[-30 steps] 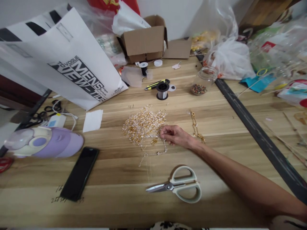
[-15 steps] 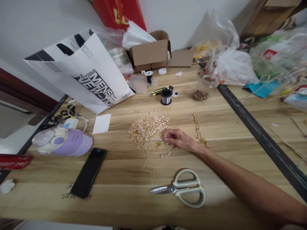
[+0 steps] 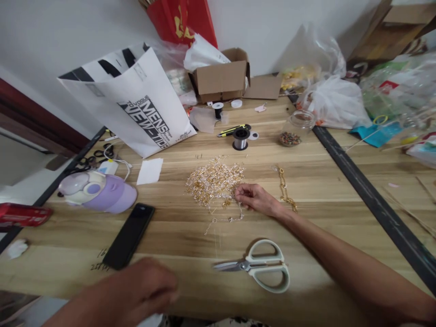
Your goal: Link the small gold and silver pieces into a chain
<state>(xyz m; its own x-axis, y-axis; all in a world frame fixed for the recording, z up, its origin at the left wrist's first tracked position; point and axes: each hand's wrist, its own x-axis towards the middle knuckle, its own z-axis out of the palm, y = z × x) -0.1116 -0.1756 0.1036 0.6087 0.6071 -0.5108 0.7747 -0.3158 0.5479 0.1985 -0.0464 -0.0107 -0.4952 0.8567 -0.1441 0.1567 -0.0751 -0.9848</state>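
Note:
At the right edge of a heap of gold and silver chains (image 3: 214,179), my right hand (image 3: 250,197) is closed, thumb and fingers pinched on a thin silver chain (image 3: 226,220). That chain trails down and left over the wood, with a few gold links by the fingertips. Blurred by motion, my left hand (image 3: 150,286) hovers at the lower left near the black phone (image 3: 129,236); its fingers look curled, and whether anything is in them cannot be made out. Scissors (image 3: 252,265) with pale handles lie between the two arms. A gold chain (image 3: 282,186) lies right of my right hand.
Behind the heap are a wire spool (image 3: 240,140), a yellow-black cutter (image 3: 233,131) and a glass jar (image 3: 291,131) of beads. A white paper bag (image 3: 129,104), purple bottle (image 3: 102,193) and white paper (image 3: 150,171) stand or lie left. Plastic bags (image 3: 337,102) and a cardboard box (image 3: 221,79) line the back.
My left hand has come into view at the lower left. My right hand stays at the heap's edge. The whole view has shifted slightly.

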